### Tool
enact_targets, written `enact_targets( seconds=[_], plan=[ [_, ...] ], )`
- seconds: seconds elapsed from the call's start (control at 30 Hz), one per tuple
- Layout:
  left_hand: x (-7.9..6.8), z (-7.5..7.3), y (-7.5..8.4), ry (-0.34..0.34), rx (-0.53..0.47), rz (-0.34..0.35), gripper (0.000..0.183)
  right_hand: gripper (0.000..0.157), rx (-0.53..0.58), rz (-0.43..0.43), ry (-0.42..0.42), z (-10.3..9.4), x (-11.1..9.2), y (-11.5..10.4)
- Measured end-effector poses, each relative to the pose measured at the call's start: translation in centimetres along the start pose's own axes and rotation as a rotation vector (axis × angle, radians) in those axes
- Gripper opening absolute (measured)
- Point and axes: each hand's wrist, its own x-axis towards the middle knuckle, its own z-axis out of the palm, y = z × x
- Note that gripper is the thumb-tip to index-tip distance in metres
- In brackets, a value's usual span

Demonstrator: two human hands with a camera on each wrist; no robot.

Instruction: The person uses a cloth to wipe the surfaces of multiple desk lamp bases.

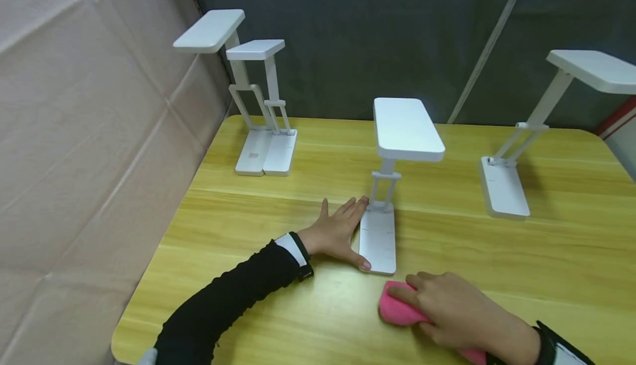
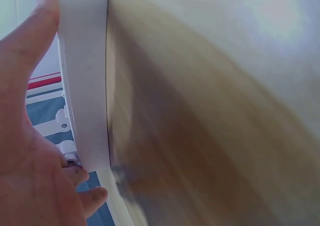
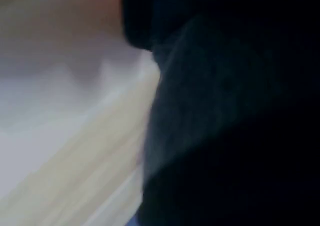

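Observation:
A white folding desk lamp (image 1: 376, 238) stands mid-table with its flat head (image 1: 408, 128) raised on a hinged arm. Fingers spread, my left hand (image 1: 338, 235) touches the left side of its base, thumb near the front corner. In the left wrist view, the same hand (image 2: 30, 151) lies along the edge of the white base (image 2: 87, 80). In front of the lamp, to its right, my right hand (image 1: 452, 310) grips a bunched pink cloth (image 1: 399, 311) on the table. Only a dark sleeve (image 3: 215, 110) and blurred surfaces show in the right wrist view.
Two similar white lamps (image 1: 280, 152) stand side by side at the back left of the wooden table (image 1: 298, 321). Another lamp (image 1: 505, 188) is at the right. A dark partition (image 1: 323, 45) rises behind, and a pale fabric wall (image 1: 89, 160) flanks the left.

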Motion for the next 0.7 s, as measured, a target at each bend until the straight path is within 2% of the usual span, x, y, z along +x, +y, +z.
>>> enact_targets(
  seconds=[0.17, 0.3, 0.47, 0.7],
  plan=[
    [0.0, -0.1, 0.0, -0.006, 0.023, 0.001, 0.127, 0.051, -0.013, -0.054, 0.021, 1.6, 2.8, -1.9],
    [0.0, 0.0, 0.0, -0.014, 0.014, 0.004, 0.128, 0.047, -0.049, -0.002, 0.047, 2.6, 4.1, -2.5],
    [0.0, 0.0, 0.0, -0.014, 0.01, 0.004, 0.128, 0.046, -0.077, 0.132, 0.066, 2.6, 3.4, -2.2],
    [0.0, -0.2, -0.1, -0.014, -0.016, 0.0, 0.129, 0.044, -0.071, 0.274, 0.015, 1.6, 1.4, -1.5]
  ],
)
